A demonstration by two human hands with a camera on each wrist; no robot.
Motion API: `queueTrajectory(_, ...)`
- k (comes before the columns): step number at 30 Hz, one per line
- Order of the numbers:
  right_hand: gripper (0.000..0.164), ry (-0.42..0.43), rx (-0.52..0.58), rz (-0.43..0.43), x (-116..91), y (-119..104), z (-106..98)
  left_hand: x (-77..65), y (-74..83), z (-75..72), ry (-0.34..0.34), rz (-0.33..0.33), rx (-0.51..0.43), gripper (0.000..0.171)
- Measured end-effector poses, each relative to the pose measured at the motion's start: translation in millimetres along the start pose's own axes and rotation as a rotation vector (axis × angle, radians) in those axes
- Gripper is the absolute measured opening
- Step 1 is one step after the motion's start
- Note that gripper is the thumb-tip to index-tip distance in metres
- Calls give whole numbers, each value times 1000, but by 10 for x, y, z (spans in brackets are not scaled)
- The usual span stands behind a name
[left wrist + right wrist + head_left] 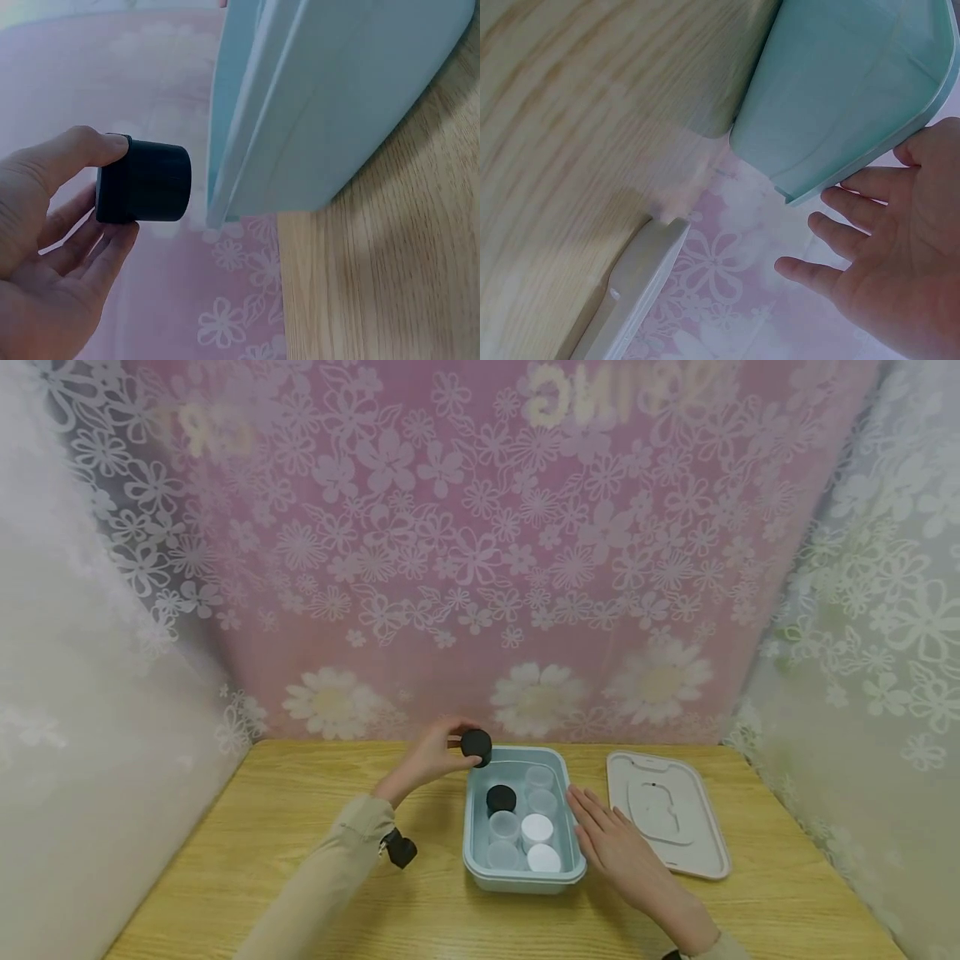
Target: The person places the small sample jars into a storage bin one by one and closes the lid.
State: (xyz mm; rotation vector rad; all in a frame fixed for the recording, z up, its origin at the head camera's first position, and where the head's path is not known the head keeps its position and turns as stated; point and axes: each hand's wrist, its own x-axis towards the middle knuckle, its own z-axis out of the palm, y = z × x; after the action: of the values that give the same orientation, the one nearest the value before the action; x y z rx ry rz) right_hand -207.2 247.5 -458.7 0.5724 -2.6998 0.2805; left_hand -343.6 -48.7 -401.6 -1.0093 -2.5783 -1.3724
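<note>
A small black round jar is pinched between the thumb and fingers of my left hand, held up at the far left corner of a light blue plastic bin. In the left wrist view the jar lies sideways, apart from the bin's wall. Inside the bin stand another black jar, several clear cups and two white-topped jars. My right hand touches the bin's right rim with its fingers straight; the right wrist view shows the fingers spread along that rim.
To the right of the bin a white lid lies flat on the wooden table. A pink flowered curtain hangs behind the table, with pale curtains at both sides.
</note>
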Motion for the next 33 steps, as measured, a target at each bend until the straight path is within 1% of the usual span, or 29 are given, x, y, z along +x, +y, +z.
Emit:
queueTrajectory(4,49,-1,-1,-3,-2,3,4,81,-1,92,-74,-2,31,49)
queueTrajectory(6,50,-5,-2,-1,-3,3,5,119,2,138,-105,8,37,48)
queueTrajectory(11,50,-4,-5,-1,-4,1,8,220,4,246,-141,59,104,47)
queueTrajectory(16,50,9,-10,-10,-7,1,14,289,-13,331,-177,113,226,46)
queueTrajectory(22,49,19,-3,-11,-14,-3,18,315,-39,386,-216,172,377,44)
queueTrajectory(26,49,10,1,-4,-14,-9,15,319,-49,405,-243,155,422,45)
queueTrajectory(33,50,6,-3,-3,-11,-11,-2,303,1,422,-270,90,472,45)
